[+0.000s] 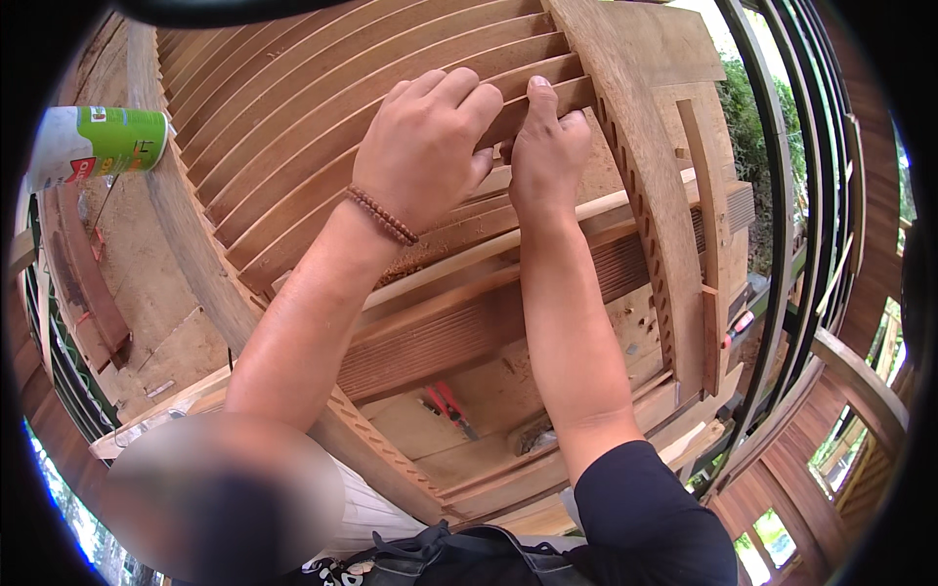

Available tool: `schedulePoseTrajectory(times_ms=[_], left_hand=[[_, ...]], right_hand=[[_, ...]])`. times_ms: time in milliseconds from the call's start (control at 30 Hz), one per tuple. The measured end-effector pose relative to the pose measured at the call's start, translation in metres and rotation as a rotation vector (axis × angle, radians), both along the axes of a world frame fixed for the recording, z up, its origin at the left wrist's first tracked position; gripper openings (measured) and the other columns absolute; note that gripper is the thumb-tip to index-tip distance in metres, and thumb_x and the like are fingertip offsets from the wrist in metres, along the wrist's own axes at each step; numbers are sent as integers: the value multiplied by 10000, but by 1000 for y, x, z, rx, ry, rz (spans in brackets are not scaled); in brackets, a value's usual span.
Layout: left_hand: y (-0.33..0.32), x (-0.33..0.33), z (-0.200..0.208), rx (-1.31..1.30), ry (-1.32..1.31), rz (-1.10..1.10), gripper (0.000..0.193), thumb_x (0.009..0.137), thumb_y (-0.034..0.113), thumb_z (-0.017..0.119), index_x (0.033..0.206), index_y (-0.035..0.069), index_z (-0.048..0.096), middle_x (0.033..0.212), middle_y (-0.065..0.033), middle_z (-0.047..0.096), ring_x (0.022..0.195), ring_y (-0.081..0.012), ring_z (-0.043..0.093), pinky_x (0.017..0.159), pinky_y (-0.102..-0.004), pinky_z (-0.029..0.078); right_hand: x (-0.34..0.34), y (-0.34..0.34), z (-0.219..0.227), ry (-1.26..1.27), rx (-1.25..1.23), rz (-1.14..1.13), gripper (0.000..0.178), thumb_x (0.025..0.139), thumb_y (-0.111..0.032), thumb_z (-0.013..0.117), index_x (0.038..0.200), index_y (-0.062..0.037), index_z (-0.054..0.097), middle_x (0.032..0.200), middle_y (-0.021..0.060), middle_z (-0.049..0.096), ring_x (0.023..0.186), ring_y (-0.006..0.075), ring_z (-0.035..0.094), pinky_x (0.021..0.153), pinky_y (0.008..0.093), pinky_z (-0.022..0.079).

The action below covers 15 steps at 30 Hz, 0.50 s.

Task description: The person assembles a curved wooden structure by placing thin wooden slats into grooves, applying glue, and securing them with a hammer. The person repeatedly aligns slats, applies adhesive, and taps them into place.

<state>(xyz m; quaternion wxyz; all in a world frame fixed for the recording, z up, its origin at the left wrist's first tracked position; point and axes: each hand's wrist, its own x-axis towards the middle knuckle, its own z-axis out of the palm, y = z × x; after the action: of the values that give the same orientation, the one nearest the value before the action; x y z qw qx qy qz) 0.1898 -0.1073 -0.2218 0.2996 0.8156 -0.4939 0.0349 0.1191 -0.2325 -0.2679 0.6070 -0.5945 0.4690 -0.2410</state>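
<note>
A wooden frame with curved-looking rows of thin slats (322, 117) lies in front of me. My left hand (425, 137), with a beaded bracelet (381, 215) at its wrist, is closed with its knuckles up, over the lowest slats. Close on its right, my right hand (550, 146) is closed too, its thumb laid along the top. Both seem to grip one wooden slat (576, 96) near the slotted right rail (640, 186). The curled fingers hide most of the grip. Sawdust (410, 269) lies below the left hand.
The left rail (186, 210) borders the slats. A green and white can (107, 146) lies at the far left. Below my hands, a grooved board (440, 352) crosses the frame. A red-handled tool (449, 405) lies under it, and another red-handled tool (739, 328) sits at the right.
</note>
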Motion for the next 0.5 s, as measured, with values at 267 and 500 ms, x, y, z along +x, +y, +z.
schedulePoseTrajectory(times_ms=[267, 500], left_hand=[[3, 1, -1, -28, 22, 8, 348, 697, 125, 823, 969, 80, 612, 995, -68, 617, 1002, -288, 623, 869, -427, 507], [4, -2, -7, -120, -3, 36, 312, 690, 112, 828, 931, 72, 634, 985, -70, 626, 997, -293, 627, 902, -424, 516]], right_hand=[[4, 7, 12, -99, 79, -18, 424, 1013, -356, 647, 815, -3, 519, 699, 63, 568, 563, 115, 515, 450, 315, 421], [10, 9, 12, -180, 136, -73, 388, 1024, -309, 625, 794, -25, 493, 701, 31, 539, 549, 96, 476, 423, 303, 361]])
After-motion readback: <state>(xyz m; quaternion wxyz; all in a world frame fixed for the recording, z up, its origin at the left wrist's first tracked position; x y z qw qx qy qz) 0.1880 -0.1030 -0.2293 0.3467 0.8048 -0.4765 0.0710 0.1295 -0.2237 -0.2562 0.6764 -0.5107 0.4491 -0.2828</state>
